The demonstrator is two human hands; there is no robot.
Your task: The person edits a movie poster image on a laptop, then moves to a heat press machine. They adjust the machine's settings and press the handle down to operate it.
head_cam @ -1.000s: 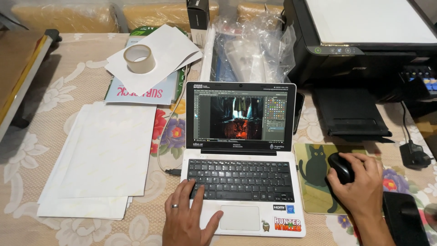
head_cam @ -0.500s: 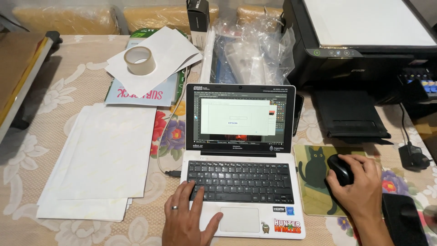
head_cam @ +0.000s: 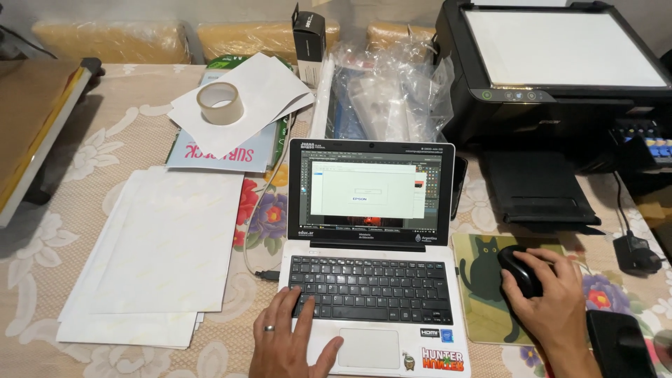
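Observation:
A small white laptop [head_cam: 374,280] stands open in front of me, its screen [head_cam: 367,192] showing a pale dialog window over an image editor. My left hand [head_cam: 287,343], with a ring on one finger, rests on the lower left keys and the edge of the touchpad. My right hand [head_cam: 553,308] grips a black mouse [head_cam: 519,269] on a green mouse pad with a black cat [head_cam: 483,287].
A stack of white sheets [head_cam: 157,255] lies left of the laptop. Behind it are loose papers with a tape roll [head_cam: 220,103], clear plastic bags [head_cam: 388,91] and a black printer [head_cam: 560,77] with its tray out. A dark phone [head_cam: 619,343] lies far right.
The laptop screen went from a dark picture to a pale dialog window, now larger. Both hands have stayed where they were.

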